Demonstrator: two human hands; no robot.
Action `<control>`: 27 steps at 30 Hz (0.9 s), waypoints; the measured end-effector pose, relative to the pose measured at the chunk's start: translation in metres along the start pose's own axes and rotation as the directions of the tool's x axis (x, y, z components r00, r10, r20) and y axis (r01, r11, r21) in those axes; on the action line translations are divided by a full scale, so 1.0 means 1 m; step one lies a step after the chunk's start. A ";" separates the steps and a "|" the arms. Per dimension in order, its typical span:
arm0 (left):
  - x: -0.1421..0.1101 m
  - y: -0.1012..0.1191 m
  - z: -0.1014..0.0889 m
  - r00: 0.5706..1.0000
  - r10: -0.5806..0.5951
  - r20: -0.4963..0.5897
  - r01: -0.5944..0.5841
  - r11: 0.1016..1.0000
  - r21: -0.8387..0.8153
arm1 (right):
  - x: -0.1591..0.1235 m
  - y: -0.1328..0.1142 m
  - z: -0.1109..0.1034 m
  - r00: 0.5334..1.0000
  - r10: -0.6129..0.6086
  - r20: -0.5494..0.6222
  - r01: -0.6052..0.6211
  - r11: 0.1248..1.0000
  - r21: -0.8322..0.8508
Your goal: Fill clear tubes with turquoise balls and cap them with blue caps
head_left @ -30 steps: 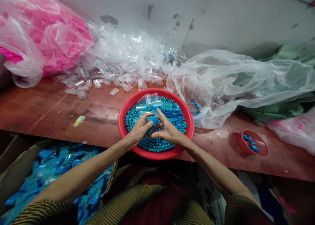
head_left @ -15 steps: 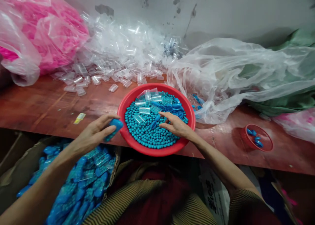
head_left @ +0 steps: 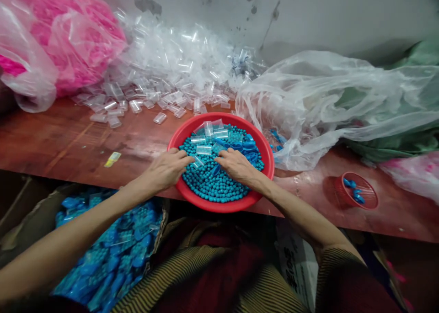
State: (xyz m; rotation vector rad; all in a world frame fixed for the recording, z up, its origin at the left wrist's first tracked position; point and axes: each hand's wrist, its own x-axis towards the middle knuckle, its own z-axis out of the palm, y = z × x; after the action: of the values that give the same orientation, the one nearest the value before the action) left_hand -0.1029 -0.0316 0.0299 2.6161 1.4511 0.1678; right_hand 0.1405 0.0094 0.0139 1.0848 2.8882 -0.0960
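Bending both hands over the red basin (head_left: 219,206), I curl my left hand (head_left: 167,167) across its left rim, near a clear case (head_left: 204,150) lying on the turquoise beads (head_left: 219,190). My right hand (head_left: 237,167) reaches in from the right, above a blue piece (head_left: 216,169). My fingers look narrow and bent, but their tips are hidden, so I cannot tell whether they hold anything. The basin sits at the near edge of the counter (head_left: 137,135), probably so both arms reach it equally, its raised rim seemingly keeping round beads from rolling off. More blue pieces (head_left: 248,145) lie far right inside, handy for that side; the heap of clear cases (head_left: 171,57) lies farther back, presumably as stock.
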 end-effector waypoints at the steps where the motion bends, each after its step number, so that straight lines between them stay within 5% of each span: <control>1: 0.013 0.000 0.005 0.998 0.046 0.051 -0.047 0.999 0.004 | 0.001 -0.001 0.002 1.000 -0.005 0.004 0.005 1.000 -0.022; 6: 0.051 -0.006 0.029 0.982 0.094 0.166 -0.094 0.996 -0.006 | 0.000 -0.001 0.008 0.999 0.017 0.034 -0.015 0.998 -0.059; 15: 0.064 0.017 0.046 0.979 0.001 0.205 0.049 0.969 -0.242 | -0.015 0.003 0.003 0.977 0.201 0.071 -0.190 0.972 -0.139; 19: 0.084 0.029 0.063 0.959 -0.091 0.269 0.228 0.813 -0.535 | -0.020 0.003 0.003 0.939 0.331 0.091 -0.312 0.933 -0.177; 22: 0.105 0.038 0.077 0.942 -0.103 0.318 0.287 0.740 -0.609 | -0.022 0.000 0.008 0.927 0.357 0.118 -0.335 0.927 -0.168; 27: 0.117 0.038 0.074 0.882 -0.074 0.465 0.425 0.550 -0.719 | -0.024 0.014 0.009 0.942 0.250 0.222 -0.282 0.951 0.124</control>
State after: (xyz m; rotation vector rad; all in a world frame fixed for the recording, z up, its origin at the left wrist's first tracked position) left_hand 0.0026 0.0427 -0.0333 1.5469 1.1838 0.2039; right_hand 0.1682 0.0038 0.0060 1.3918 2.5612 -0.3993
